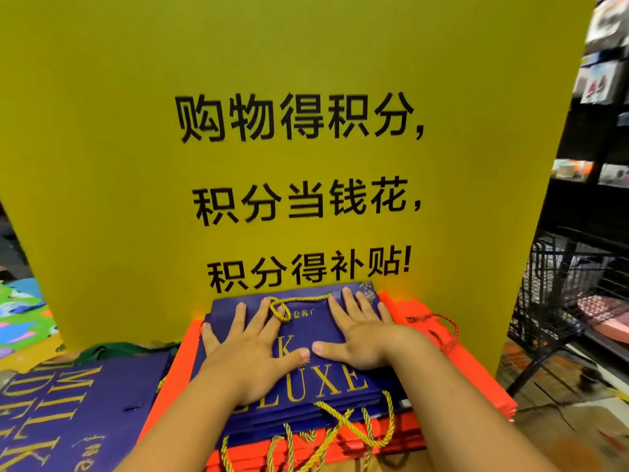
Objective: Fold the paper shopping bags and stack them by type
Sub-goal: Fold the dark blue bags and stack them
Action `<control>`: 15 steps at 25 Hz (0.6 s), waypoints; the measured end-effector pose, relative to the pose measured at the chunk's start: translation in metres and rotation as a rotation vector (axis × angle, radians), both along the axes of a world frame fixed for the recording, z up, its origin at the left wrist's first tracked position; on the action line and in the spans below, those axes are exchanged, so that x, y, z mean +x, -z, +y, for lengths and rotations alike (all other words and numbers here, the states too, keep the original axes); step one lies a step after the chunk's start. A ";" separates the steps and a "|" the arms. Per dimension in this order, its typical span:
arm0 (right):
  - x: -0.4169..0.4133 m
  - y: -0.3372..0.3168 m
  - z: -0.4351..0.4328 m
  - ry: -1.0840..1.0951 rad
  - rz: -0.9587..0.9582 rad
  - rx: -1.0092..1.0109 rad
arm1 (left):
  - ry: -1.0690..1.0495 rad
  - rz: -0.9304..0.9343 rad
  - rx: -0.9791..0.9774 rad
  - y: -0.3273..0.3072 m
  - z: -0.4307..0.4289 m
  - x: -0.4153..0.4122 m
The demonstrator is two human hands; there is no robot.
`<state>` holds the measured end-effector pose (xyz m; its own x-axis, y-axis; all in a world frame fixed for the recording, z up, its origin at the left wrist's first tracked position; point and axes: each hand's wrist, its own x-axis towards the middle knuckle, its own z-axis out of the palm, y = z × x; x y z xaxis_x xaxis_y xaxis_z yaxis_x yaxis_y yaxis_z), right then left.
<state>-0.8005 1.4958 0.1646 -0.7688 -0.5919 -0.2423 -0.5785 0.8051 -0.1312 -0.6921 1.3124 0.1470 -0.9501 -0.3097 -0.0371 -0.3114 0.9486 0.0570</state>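
Note:
A folded dark blue paper bag (pixel 316 386) with gold "DELUXE" lettering and gold rope handles lies on top of a stack of blue bags. That stack rests on a pile of flat red bags (pixel 476 379) with red cord handles. My left hand (pixel 252 352) and my right hand (pixel 360 332) both lie flat on the top blue bag, fingers spread, thumbs nearly touching. A gold rope loop (pixel 280 308) sits between the two hands. Another blue bag (pixel 68 413) with gold letters lies flat at the lower left.
A large yellow sign (pixel 306 131) with black Chinese characters stands right behind the stacks. A black wire cart (pixel 561 294) is at the right, with dark shelves behind it. Colourful green and blue printed material (pixel 20 315) lies at the far left.

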 end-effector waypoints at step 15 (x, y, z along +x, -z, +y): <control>0.010 0.022 0.002 0.020 0.184 -0.136 | 0.066 -0.050 0.121 -0.010 -0.004 0.003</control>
<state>-0.7910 1.4976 0.1424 -0.8046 -0.5936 -0.0157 -0.5868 0.7988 -0.1329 -0.6886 1.3086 0.1567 -0.9644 -0.2367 -0.1178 -0.2535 0.9543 0.1581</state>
